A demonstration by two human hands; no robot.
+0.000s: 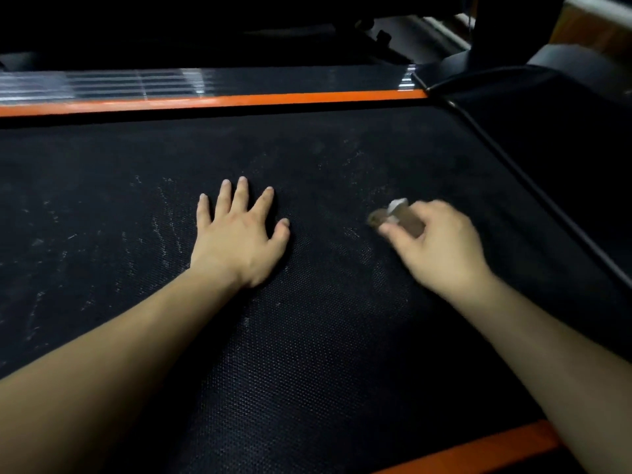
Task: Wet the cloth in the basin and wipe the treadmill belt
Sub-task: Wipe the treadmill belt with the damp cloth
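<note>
The black textured treadmill belt [307, 336] fills most of the view and carries pale dusty streaks on its left and middle. My left hand [239, 234] lies flat on the belt with its fingers spread. To its right, my right hand [441, 248] grips a small bunched cloth [396, 217], brown with a whitish part, and holds it against the belt. The right hand and cloth are blurred. No basin is in view.
An orange strip [212, 100] and a ribbed side rail [102, 85] run along the belt's far edge. Another orange strip [478, 449] borders the near edge. The black motor cover [564, 131] and an upright post [485, 25] stand at the right.
</note>
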